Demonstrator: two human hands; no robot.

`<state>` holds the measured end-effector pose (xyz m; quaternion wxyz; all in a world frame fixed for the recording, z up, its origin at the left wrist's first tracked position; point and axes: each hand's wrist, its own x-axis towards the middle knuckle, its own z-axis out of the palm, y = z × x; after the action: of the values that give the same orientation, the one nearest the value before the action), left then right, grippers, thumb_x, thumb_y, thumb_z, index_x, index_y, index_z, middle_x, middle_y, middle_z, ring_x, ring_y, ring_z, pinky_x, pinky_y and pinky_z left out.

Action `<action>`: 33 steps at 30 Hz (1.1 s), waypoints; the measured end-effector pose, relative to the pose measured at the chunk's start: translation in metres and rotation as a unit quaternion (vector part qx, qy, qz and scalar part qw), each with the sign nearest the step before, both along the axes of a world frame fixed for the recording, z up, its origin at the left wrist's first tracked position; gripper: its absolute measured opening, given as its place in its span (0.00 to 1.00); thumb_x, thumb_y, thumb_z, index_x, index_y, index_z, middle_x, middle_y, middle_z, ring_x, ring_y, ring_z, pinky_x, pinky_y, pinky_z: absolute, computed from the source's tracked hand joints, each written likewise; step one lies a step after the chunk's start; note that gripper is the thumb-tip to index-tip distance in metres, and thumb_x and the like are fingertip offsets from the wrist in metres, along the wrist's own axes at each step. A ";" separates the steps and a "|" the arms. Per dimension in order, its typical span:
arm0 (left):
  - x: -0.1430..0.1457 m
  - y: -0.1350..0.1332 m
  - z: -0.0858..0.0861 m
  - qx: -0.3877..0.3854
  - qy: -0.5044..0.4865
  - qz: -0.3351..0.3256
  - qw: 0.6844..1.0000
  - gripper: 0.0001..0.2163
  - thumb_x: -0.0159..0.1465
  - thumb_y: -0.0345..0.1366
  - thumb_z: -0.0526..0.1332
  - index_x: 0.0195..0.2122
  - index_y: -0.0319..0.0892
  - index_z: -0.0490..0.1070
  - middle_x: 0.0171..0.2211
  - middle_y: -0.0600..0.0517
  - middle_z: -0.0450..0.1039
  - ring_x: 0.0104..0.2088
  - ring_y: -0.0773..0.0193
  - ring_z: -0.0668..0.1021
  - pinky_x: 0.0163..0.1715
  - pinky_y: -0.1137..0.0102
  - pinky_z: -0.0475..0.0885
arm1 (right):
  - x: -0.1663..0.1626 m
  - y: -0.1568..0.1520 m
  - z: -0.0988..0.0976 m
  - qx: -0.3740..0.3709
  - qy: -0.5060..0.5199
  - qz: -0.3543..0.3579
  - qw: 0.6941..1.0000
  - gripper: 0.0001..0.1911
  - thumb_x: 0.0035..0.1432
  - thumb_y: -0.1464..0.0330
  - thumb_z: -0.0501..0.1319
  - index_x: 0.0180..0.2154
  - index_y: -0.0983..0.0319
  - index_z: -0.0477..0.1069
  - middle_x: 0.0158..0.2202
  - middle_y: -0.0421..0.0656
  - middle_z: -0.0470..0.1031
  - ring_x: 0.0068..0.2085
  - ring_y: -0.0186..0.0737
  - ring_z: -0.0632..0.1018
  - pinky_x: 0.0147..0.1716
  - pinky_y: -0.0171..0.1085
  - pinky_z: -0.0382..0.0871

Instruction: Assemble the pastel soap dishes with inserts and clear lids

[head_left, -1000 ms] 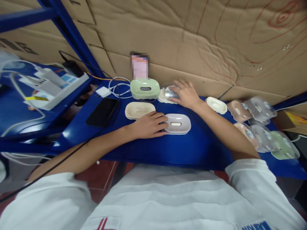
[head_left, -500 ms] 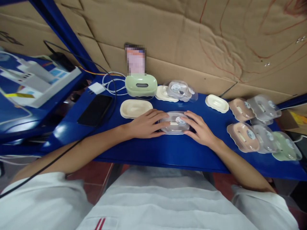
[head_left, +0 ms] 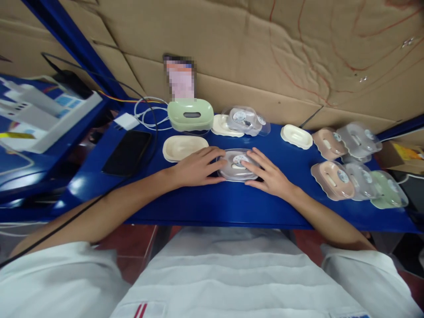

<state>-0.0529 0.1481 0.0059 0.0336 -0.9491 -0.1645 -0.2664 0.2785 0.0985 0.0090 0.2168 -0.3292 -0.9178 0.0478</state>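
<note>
head view | my left hand (head_left: 195,167) and right hand (head_left: 269,174) lie flat, fingers spread, each grip loose and closing on nothing, pinning the clear lid (head_left: 237,162) onto its soap box from both sides so it seats square | it sits mid desk (head_left: 212,207), near the front edge | cream tray (head_left: 184,147) just left of lid, other boxes well right, open room toward me

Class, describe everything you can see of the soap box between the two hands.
The soap box is an oval, pale tray, apparently plastic, under a clear domed lid with a round label on top. It lies flat on the blue shelf, near its front edge. The left hand touches its left end; the right hand rests fingers on the lid.
</note>
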 end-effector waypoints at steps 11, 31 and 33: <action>0.004 0.003 -0.002 -0.045 -0.016 -0.018 0.999 0.16 0.76 0.40 0.63 0.61 0.39 0.71 0.61 0.32 0.73 0.63 0.43 0.78 0.60 0.48 0.79 | 0.001 -0.004 -0.003 0.049 -0.023 -0.071 0.996 0.32 0.72 0.54 0.66 0.72 0.50 0.69 0.74 0.49 0.68 0.75 0.61 0.67 0.72 0.64 0.68; 0.003 -0.001 0.003 -0.013 -0.004 0.000 1.000 0.15 0.75 0.38 0.65 0.60 0.40 0.73 0.60 0.36 0.75 0.59 0.46 0.78 0.59 0.51 0.78 | 0.011 0.016 -0.001 -0.042 0.029 -0.068 0.996 0.32 0.79 0.48 0.49 0.76 0.52 0.62 0.76 0.47 0.66 0.77 0.54 0.65 0.75 0.62 0.62; 0.002 -0.002 0.004 -0.008 0.001 0.001 1.000 0.15 0.74 0.39 0.66 0.58 0.40 0.74 0.59 0.35 0.75 0.58 0.45 0.79 0.58 0.52 0.78 | 0.019 0.024 0.001 -0.042 0.056 -0.121 0.990 0.32 0.80 0.50 0.46 0.76 0.54 0.62 0.74 0.49 0.68 0.76 0.54 0.67 0.74 0.62 0.63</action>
<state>-0.0512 0.1456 0.0100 0.0267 -0.9496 -0.1676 -0.2637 0.2977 0.1230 0.0104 0.2585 -0.4436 -0.8546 0.0779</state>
